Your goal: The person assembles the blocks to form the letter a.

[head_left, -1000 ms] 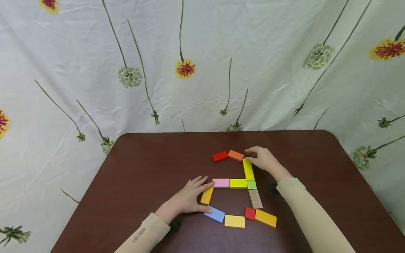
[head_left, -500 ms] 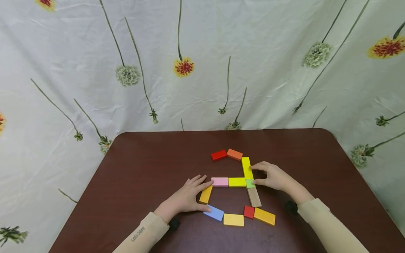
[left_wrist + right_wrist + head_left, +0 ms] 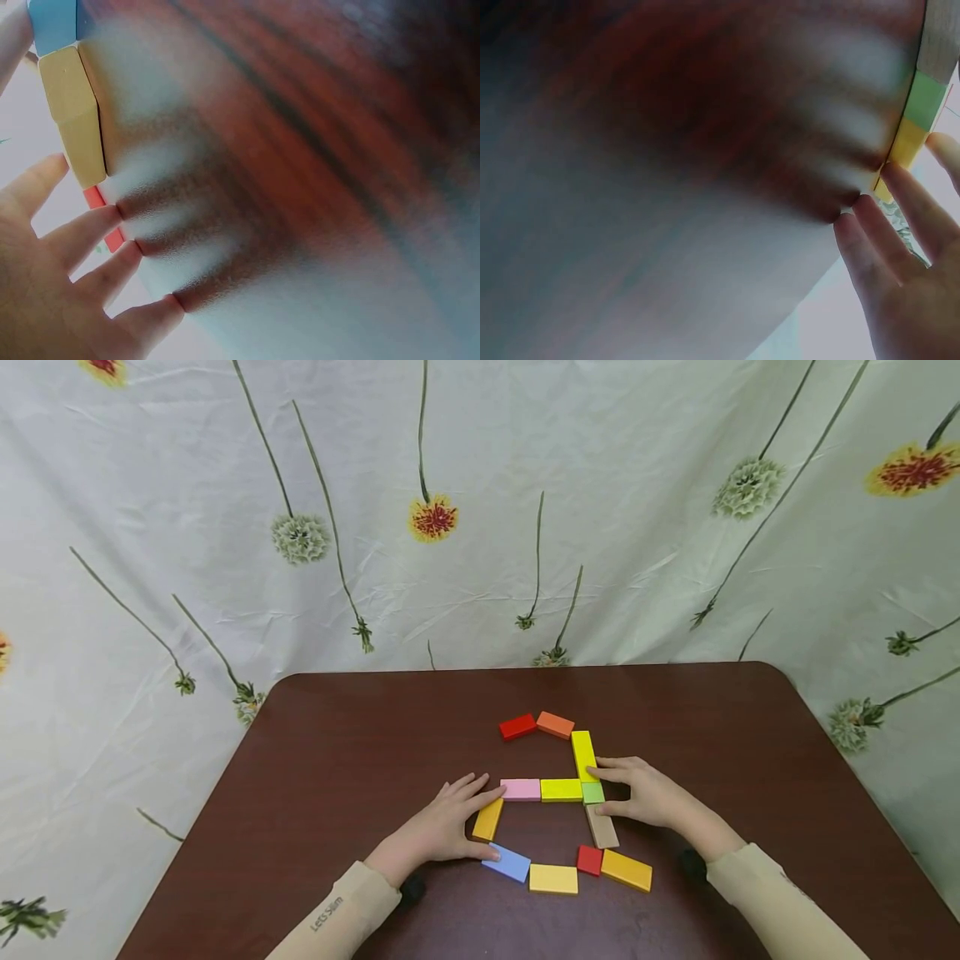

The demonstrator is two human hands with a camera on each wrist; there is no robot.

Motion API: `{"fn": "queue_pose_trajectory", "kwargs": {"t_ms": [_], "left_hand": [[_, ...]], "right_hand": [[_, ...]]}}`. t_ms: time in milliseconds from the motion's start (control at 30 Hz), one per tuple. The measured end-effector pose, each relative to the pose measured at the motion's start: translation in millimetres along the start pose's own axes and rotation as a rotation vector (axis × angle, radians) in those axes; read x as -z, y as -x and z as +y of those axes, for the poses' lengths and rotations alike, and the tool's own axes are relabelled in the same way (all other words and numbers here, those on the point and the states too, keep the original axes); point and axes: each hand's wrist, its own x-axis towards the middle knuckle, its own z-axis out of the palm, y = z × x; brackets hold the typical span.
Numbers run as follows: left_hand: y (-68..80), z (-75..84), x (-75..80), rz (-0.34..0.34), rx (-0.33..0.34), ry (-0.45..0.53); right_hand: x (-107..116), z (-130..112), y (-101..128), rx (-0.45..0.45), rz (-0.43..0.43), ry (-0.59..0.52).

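Flat coloured blocks lie on the table, laid end to end in an outline. My left hand [image 3: 442, 828] is spread beside an amber block [image 3: 488, 819], its index fingertip at the pink block [image 3: 521, 790] and its thumb on the blue block [image 3: 506, 863]. On the other side, my right hand [image 3: 652, 793] has fingertips at the long yellow block [image 3: 582, 754] and its thumb at the top of the plain wood block [image 3: 602, 827]. Between those two sits a small green block [image 3: 592, 792]. In the right wrist view the fingers [image 3: 915, 210] reach along the yellow and green blocks' outer side.
A second yellow block [image 3: 561, 790] joins the pink and green ones. Red [image 3: 517, 727] and orange [image 3: 555, 724] blocks lie at the top. A pale yellow block [image 3: 553, 879], a small red block [image 3: 589, 860] and another amber block [image 3: 627, 870] lie nearest. Flowered cloth [image 3: 480, 568] hangs behind the dark table [image 3: 360, 735].
My right hand has slid from the far end of the long yellow block towards me, down to the green and wood blocks. The left hand stays in place, and the blocks look unmoved.
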Motion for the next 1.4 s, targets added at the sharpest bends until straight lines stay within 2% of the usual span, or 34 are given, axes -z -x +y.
{"fn": "queue_pose_trajectory", "kwargs": {"t_ms": [900, 1400], "left_hand": [[0.5, -0.7, 0.1, 0.001, -0.009, 0.001], [-0.5, -3.2, -3.0, 0.011, -0.006, 0.014]], "right_hand": [[-2.1, 2.7, 0.8, 0.011, -0.002, -0.005], [-3.2, 1.0, 3.0, -0.014, 0.007, -0.041]]}}
